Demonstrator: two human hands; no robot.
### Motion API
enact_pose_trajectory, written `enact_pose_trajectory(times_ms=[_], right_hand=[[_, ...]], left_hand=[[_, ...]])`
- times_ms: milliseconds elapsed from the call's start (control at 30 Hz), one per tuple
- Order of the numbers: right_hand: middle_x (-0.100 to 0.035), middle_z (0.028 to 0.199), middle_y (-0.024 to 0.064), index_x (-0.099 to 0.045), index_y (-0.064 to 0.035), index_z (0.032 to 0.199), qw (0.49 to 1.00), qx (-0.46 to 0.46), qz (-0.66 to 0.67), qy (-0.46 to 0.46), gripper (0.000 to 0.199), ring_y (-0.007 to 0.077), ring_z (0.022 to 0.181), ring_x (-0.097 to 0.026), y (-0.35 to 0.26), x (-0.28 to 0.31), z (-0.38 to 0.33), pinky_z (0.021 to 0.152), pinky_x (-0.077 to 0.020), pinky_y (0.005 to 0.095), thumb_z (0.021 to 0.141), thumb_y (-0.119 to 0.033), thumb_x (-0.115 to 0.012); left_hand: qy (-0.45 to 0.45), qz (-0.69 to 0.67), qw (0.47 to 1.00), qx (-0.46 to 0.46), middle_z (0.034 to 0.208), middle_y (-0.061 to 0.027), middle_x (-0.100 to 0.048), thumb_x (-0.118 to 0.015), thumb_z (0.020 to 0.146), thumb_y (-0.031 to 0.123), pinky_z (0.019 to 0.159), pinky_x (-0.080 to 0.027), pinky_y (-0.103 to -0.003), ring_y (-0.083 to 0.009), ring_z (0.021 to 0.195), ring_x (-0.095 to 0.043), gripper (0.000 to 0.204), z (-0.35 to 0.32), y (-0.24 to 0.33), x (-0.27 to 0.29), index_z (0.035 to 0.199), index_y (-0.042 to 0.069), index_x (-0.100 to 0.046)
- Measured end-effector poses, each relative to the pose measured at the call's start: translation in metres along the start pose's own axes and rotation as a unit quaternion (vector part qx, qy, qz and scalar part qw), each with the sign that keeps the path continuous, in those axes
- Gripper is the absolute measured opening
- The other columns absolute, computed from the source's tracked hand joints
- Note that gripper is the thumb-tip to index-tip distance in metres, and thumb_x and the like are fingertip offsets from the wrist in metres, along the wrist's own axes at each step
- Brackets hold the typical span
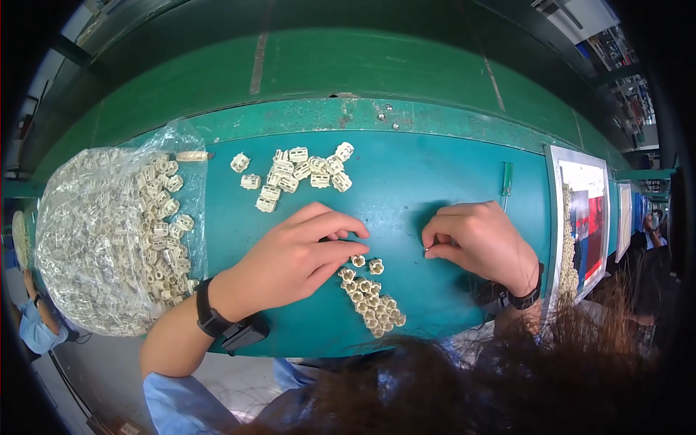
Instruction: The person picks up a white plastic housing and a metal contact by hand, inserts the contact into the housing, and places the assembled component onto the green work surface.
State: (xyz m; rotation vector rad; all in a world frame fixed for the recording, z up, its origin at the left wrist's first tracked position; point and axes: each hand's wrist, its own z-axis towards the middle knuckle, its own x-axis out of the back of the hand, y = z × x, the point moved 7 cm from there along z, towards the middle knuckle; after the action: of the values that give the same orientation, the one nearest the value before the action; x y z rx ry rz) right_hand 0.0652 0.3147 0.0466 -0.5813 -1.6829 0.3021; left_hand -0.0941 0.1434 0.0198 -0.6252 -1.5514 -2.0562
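My left hand [301, 250] hovers over the middle of the green-blue work mat [435, 167], its thumb and forefinger apart with nothing seen between them. Just under its fingertips stands a small cream plastic part [358, 260], round with a notched rim. More such parts stand packed together in a cluster [373, 304] nearer to me, open ends up. To the right, my right hand [478, 239] pinches a tiny shiny metal piece [426, 250] between thumb and forefinger; its exact kind is too small to tell. Farther off lies a loose group of cream parts [290, 172] on their sides.
A clear plastic bag [94, 239] full of cream parts lies open at the left. A green-handled screwdriver [507, 177] lies at the far right, beside a light-framed tray or board [557, 174]. A raised green edge [304, 118] borders the mat's far side.
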Motion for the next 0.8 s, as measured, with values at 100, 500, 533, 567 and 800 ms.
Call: enact_pose_trajectory(times_ms=[100, 500, 533, 567, 800], right_hand=[[-0.074, 0.084, 0.0012, -0.080, -0.0125, 0.095, 1.000, -0.007, -0.011, -0.010, 0.018, 0.0235, 0.073, -0.073, -0.003, 0.000, -0.001, 0.066, -0.0553, 0.0398, 0.082, -0.012, -0.092], [-0.075, 0.081, 0.0030, -0.078, -0.0114, 0.091, 0.994, 0.015, -0.101, 0.032, 0.012, 0.0242, 0.071, -0.075, -0.017, 0.003, -0.003, 0.062, -0.0569, 0.0382, 0.083, -0.007, -0.085], [-0.075, 0.081, 0.0032, -0.078, -0.0111, 0.091, 0.993, 0.019, -0.108, 0.037, 0.011, 0.0242, 0.071, -0.075, -0.017, 0.003, -0.003, 0.062, -0.0569, 0.0381, 0.083, -0.007, -0.084], [-0.075, 0.081, 0.0032, -0.078, -0.0111, 0.091, 0.993, 0.020, -0.108, 0.037, 0.011, 0.0242, 0.071, -0.075, -0.017, 0.003, -0.003, 0.062, -0.0569, 0.0381, 0.083, -0.007, -0.084], [-0.075, 0.080, 0.0044, -0.080, -0.0106, 0.092, 0.994, 0.028, -0.079, 0.072, 0.010, 0.0240, 0.071, -0.075, -0.015, 0.011, 0.004, 0.063, -0.0571, 0.0369, 0.084, -0.007, -0.084]], left_hand=[[0.003, 0.002, 1.000, -0.001, 0.132, 0.0001, -0.075, -0.084, 0.090, -0.001, 0.090, -0.062, -0.035, -0.0220, 0.106, -0.067, 0.031, -0.001, 0.000, -0.001, 0.118, 0.010, -0.086], [0.016, -0.019, 1.000, -0.006, 0.132, 0.0013, -0.075, -0.084, 0.090, 0.002, 0.092, -0.062, -0.036, -0.0218, 0.106, -0.068, 0.028, -0.002, 0.000, -0.001, 0.116, 0.011, -0.086], [0.016, -0.020, 1.000, -0.008, 0.132, 0.0014, -0.075, -0.084, 0.090, 0.002, 0.092, -0.062, -0.036, -0.0217, 0.106, -0.068, 0.028, -0.002, 0.000, 0.000, 0.117, 0.011, -0.085], [0.017, -0.019, 1.000, -0.008, 0.132, 0.0014, -0.075, -0.084, 0.090, 0.002, 0.092, -0.062, -0.036, -0.0217, 0.106, -0.068, 0.028, -0.002, -0.001, 0.000, 0.117, 0.011, -0.085], [0.023, 0.006, 1.000, -0.009, 0.136, -0.0013, -0.075, -0.084, 0.089, 0.003, 0.093, -0.062, -0.039, -0.0270, 0.108, -0.070, 0.033, -0.004, 0.002, 0.011, 0.121, 0.012, -0.084]])
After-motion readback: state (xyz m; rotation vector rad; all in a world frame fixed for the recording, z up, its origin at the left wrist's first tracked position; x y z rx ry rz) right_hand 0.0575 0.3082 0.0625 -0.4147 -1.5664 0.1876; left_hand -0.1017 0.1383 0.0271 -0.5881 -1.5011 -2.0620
